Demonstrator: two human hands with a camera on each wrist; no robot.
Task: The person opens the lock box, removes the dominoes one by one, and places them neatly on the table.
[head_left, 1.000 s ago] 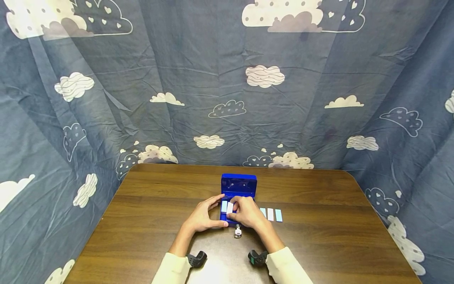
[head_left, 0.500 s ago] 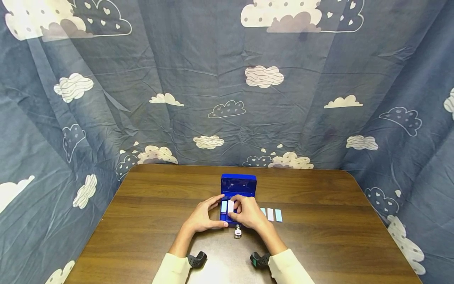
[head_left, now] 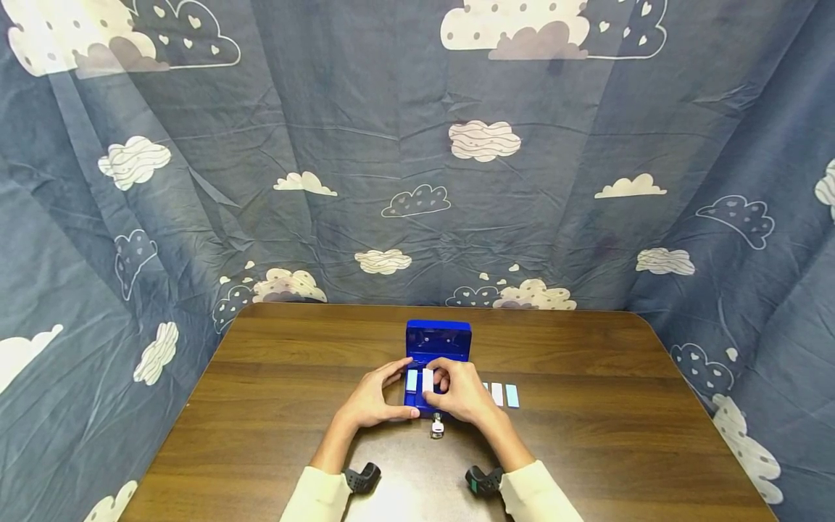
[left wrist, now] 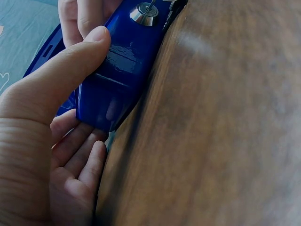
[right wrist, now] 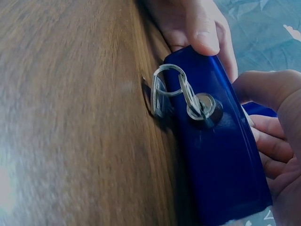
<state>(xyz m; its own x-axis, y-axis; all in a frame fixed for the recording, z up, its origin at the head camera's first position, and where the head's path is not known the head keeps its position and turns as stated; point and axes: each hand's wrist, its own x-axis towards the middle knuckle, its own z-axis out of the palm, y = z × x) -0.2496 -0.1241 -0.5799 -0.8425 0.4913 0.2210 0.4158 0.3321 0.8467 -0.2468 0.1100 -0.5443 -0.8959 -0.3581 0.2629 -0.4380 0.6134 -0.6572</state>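
Head view: pinching a white block (head_left: pixel 428 381) by its two ends between thumb and forefinger of the right hand (head_left: pixel 464 395), open no wider than the block. Held inside or just above the open blue box (head_left: pixel 411 400); cannot tell whether touching the bottom. Gripping the box's left side with the left hand (head_left: pixel 372 399), thumb at the near corner, forefinger at the far one. Judged step in hand: positioning the pinched block beside a light-blue block (head_left: pixel 412 381) in the box. Likely calling next for a small, careful shift, with a firm pinch and a steady box. Counted: one box; five blocks, two at the box and three in a row on the table (head_left: pixel 567 435), namely a second white block (head_left: pixel 497 394) between a partly hidden light-blue one (head_left: pixel 485 386) and a light-blue one in full view (head_left: pixel 512 396).

Left wrist view: resting the left thumb on the box front, other fingers bent at its end. One lock (left wrist: pixel 145 18); no block visible.

Right wrist view: keys (right wrist: pixel 160 101) hanging by the lock, hard to count. Bent right fingers behind the front wall, with only a pale sliver between.
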